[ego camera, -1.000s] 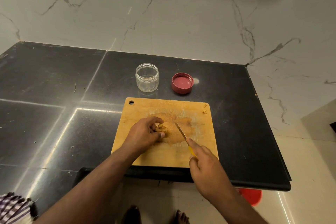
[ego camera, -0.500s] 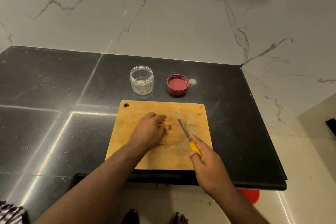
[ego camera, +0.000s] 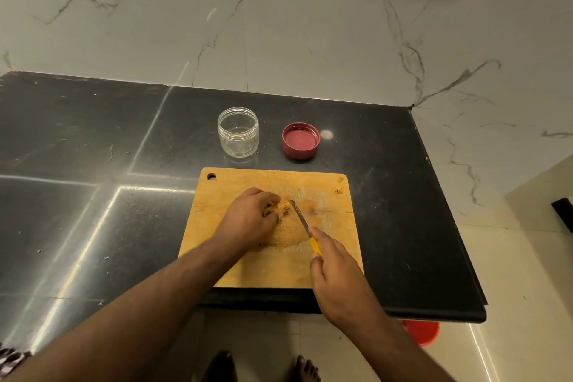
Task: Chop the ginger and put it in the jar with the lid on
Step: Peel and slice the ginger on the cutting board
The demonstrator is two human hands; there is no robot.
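Two hands busy chopping ginger (ego camera: 283, 206) on my board (ego camera: 325, 267).
Left hand (ego camera: 251, 220) pinches the small, firm, slippery piece; right hand (ego camera: 338, 276) grips the knife (ego camera: 300, 219) handle.

The glossy black stone surface (ego camera: 93, 149) carries a tan wooden chopping board (ego camera: 328, 257), a clear plastic round jar (ego camera: 238, 132) and a dark red round lid (ego camera: 300, 140). White marble wall (ego camera: 310, 25) shows grey veins. The steel-bladed knife (ego camera: 300, 218) has a yellow handle, and the ginger (ego camera: 283, 206) is orange-yellow.
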